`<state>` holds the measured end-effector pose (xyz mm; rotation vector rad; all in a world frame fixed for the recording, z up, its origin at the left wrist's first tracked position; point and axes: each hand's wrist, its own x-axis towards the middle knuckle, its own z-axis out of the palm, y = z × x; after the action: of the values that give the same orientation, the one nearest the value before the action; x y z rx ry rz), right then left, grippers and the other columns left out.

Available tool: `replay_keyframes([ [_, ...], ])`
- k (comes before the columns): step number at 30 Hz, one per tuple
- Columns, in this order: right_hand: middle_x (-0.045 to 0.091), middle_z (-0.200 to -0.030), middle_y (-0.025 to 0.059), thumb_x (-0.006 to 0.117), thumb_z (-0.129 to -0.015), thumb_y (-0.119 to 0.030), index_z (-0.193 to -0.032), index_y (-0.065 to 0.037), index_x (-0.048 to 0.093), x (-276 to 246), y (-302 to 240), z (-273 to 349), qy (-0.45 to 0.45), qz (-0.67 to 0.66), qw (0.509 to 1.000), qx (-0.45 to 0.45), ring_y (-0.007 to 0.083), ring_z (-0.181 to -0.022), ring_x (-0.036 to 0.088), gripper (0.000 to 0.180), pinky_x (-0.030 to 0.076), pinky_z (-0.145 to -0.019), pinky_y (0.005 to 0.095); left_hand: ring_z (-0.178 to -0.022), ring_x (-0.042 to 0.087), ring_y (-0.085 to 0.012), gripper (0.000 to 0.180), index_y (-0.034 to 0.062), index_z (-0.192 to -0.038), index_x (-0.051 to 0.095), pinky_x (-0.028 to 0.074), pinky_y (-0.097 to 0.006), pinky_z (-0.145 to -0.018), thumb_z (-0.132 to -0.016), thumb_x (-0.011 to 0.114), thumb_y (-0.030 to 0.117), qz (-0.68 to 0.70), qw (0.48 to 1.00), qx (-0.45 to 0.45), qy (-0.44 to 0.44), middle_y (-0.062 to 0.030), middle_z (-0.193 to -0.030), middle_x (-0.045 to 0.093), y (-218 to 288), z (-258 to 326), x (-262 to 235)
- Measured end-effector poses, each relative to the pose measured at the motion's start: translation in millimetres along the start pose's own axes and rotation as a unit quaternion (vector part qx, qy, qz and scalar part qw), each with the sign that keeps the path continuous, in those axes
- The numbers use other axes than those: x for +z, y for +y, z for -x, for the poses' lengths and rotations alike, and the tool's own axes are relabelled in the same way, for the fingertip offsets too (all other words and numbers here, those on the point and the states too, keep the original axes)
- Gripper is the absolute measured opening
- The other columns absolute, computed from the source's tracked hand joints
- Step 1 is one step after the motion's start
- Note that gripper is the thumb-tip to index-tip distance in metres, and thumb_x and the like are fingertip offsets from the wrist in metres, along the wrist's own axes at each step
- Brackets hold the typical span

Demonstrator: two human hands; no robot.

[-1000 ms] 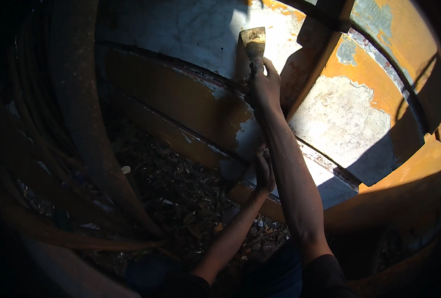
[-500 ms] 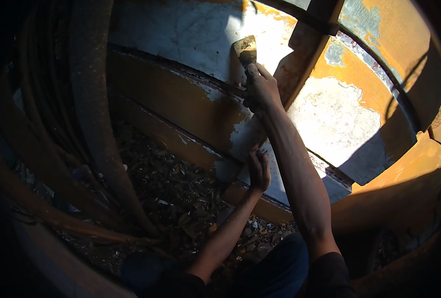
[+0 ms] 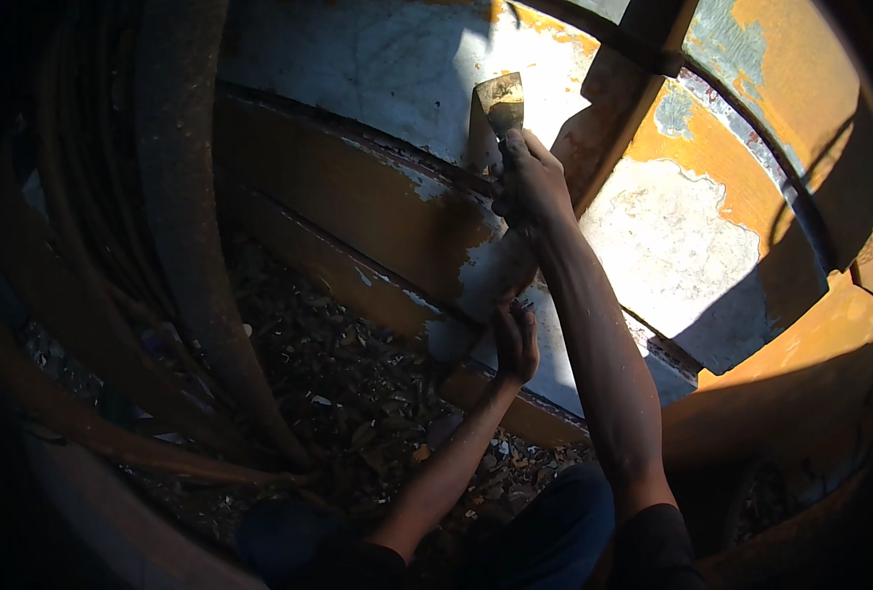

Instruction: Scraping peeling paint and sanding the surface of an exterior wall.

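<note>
far left: thick curved dark-brown bar point(image 3: 179, 177), beside ground point(image 3: 328, 393) littered with dry leaves and pale flakes. next: curved panel point(image 3: 348, 197), ochre paint worn to white in places. mid-frame: flat scraper point(image 3: 500, 93) with wide, tapered, smudged yellowish blade, pointing up over white area; blade contact, cannot tell. left hand point(image 3: 517, 342) below, fingers part-curled near lower end of straight brown beam point(image 3: 621, 108); grip on it, cannot tell. right hand point(image 3: 538, 182) closed round scraper handle. rightmost: sunlit white patch point(image 3: 687, 226), ochre along upper edge.
</note>
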<state>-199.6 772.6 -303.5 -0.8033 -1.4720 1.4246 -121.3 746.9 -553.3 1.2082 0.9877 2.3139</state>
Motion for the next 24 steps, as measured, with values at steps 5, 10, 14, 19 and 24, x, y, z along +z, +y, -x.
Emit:
replay_keyframes([
  [5, 0.05, -0.074, 0.003, 0.05, -0.105, -0.032, -0.125, -0.011, 0.055, 24, 3, -1, 0.008, -0.004, 1.0, -0.009, 0.0145, -0.054, 0.049, 0.029, 0.041, -0.046, 0.0278, -0.126, 0.046, -0.0355, 0.069, -0.0125, -0.142, 0.03, 0.03, -0.044, -0.11, -0.106, 0.033, 0.046, -0.003, 1.0, 0.024, 0.001, -0.0303, -0.138, 0.043, -8, -2, -1],
  [10, 0.051, -0.073, 0.0042, 0.047, -0.105, -0.027, -0.106, -0.005, 0.054, 10, 3, 7, -0.022, -0.05, 0.998, 0.014, 0.0148, -0.057, 0.052, 0.023, 0.048, -0.047, 0.0305, -0.103, 0.051, -0.026, 0.073, -0.0124, -0.144, 0.03, 0.037, -0.039, -0.099, -0.105, 0.034, 0.049, 0.05, 0.998, -0.03, 0.007, -0.0205, -0.114, 0.051, -3, 1, 2],
  [14, 0.053, -0.077, 0.0055, 0.051, -0.1, -0.019, -0.104, -0.005, 0.053, 1, -4, 7, -0.05, -0.231, 0.971, 0.033, 0.0155, -0.064, 0.055, 0.015, 0.052, -0.053, 0.0312, -0.091, 0.049, -0.0214, 0.075, -0.0131, -0.143, 0.032, 0.038, -0.037, -0.09, -0.104, 0.036, 0.051, 0.05, 0.999, -0.009, 0.018, -0.0137, -0.099, 0.051, 18, -2, 1],
  [19, 0.054, -0.088, 0.0049, 0.05, -0.102, -0.023, -0.125, -0.006, 0.048, -17, -2, 19, -0.122, -0.151, 0.979, -0.058, 0.0098, -0.068, 0.055, 0.029, 0.046, -0.048, 0.0207, -0.095, 0.052, -0.0239, 0.072, -0.0143, -0.141, 0.036, 0.039, -0.038, -0.09, -0.105, 0.036, 0.048, 0.01, 1.0, -0.01, 0.021, -0.0163, -0.101, 0.053, 3, 0, -2],
  [24, 0.051, -0.083, 0.0036, 0.049, -0.103, -0.019, -0.113, -0.003, 0.051, 8, -38, -16, -0.126, -0.048, 0.99, -0.042, 0.0073, -0.054, 0.047, 0.018, 0.038, -0.039, 0.0204, -0.097, 0.052, -0.0262, 0.072, -0.0145, -0.142, 0.034, 0.038, -0.039, -0.093, -0.105, 0.036, 0.047, -0.11, 0.99, 0.085, -0.02, -0.0175, -0.101, 0.053, -8, -4, 2],
])
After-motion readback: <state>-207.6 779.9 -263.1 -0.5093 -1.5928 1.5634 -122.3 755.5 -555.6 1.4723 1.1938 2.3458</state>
